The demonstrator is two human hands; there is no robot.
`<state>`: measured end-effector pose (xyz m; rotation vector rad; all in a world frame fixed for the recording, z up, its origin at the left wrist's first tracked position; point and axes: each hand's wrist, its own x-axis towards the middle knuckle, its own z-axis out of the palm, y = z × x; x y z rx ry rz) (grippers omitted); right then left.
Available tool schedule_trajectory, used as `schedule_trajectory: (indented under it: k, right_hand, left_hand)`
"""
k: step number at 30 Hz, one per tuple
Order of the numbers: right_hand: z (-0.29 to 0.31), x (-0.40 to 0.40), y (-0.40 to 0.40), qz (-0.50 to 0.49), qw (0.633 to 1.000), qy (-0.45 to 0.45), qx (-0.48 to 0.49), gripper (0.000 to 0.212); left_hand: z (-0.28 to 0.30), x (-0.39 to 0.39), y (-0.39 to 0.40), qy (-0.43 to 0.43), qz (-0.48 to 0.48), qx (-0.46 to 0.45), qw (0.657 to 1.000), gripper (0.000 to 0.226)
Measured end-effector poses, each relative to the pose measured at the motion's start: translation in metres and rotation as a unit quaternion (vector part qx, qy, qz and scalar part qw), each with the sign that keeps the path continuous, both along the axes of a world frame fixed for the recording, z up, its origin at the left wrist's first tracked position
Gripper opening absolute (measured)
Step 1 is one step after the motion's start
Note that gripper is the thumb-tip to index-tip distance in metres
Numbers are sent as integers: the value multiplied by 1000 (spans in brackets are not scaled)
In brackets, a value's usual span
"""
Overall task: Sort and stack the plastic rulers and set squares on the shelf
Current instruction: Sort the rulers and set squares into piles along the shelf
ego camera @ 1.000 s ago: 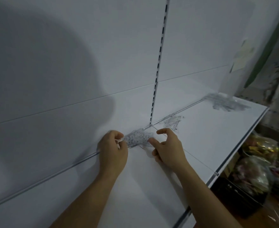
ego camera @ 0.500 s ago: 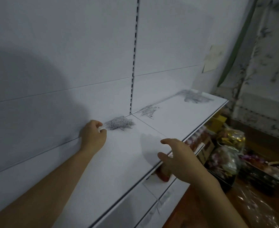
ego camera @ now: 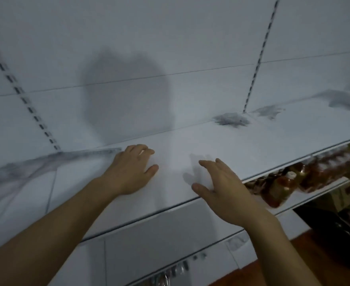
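Observation:
Clear plastic rulers and set squares lie in blurred grey piles on the white shelf. One long pile stretches along the back edge at the left, ending just left of my left hand. A small stack sits by the slotted upright, another stack just right of it, and a third pile at the far right. My left hand rests on the shelf with fingers loosely curled, holding nothing. My right hand hovers over the shelf's front edge, fingers spread, empty.
The white back panel rises behind the shelf with two slotted uprights. Below the shelf at the right, a lower shelf holds brown bottles. Dark goods and a reddish floor lie at the lower right.
The view has swung left. My left hand has let go of the small stack by the upright and moved left along the shelf. My right hand has come up over the front edge.

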<state>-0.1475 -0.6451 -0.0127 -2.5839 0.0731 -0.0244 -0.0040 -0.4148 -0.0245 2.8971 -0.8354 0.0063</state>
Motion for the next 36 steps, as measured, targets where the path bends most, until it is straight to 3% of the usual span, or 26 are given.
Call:
schedule_trajectory:
  k: [5, 10, 14, 17, 20, 24, 29, 33, 36]
  right_hand:
    - [9, 46, 86, 102, 994, -18, -22, 65]
    - [14, 93, 195, 222, 973, -17, -61, 65]
    - [13, 123, 257, 244, 966, 3, -86, 60]
    - [12, 151, 279, 218, 969, 6, -121, 52]
    - [11, 183, 291, 174, 972, 22, -157, 43]
    - [6, 209, 309, 155, 973, 52, -163, 38]
    - [6, 226, 335, 165, 974, 38, -150, 21]
    - [10, 234, 339, 152, 979, 32, -134, 35]
    - [6, 232, 336, 153, 982, 12, -111, 32]
  left_hand:
    - [11, -31, 115, -19, 107, -29, 994, 84]
    - [13, -58, 228, -20, 221, -39, 974, 85]
    - [10, -57, 293, -27, 264, -54, 963, 88]
    - [12, -46, 320, -15, 263, -60, 963, 72]
    - [14, -26, 337, -11, 241, -78, 967, 79]
    - [8, 4, 354, 10, 217, -71, 974, 65]
    - [-2, 29, 359, 46, 144, -52, 987, 95]
    - [-23, 42, 365, 9, 116, -124, 985, 78]
    - [-26, 51, 372, 8, 118, -187, 975, 65]
